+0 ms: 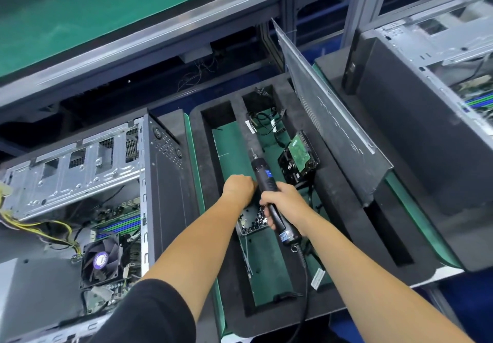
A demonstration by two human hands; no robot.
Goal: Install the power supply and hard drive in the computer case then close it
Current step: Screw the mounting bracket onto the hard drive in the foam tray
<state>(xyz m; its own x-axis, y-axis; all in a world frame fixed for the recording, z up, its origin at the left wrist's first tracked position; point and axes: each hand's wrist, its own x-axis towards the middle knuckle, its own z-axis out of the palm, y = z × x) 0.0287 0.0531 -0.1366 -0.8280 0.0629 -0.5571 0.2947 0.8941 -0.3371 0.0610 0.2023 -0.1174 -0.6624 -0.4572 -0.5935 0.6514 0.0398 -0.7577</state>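
An open computer case [157, 182] lies at the left, its motherboard and CPU fan [100, 261] exposed, with yellow cables at its left edge. A black foam tray [237, 284] sits in the middle. In its right slot a hard drive [298, 158] leans circuit-board up, with black cables [262, 122] behind it. My right hand [282, 205] grips a black electric screwdriver [262, 180], bit pointing away. My left hand [238, 186] is curled just left of the screwdriver, above a small dish of screws [252, 221]; what it holds is hidden. The case's side panel [330, 118] stands tilted in a slot at the right.
A second open computer case [416, 118] stands at the far right. A green conveyor belt [80, 20] runs along the back behind a metal rail. The screwdriver's cord [304, 289] trails toward me over the tray's front.
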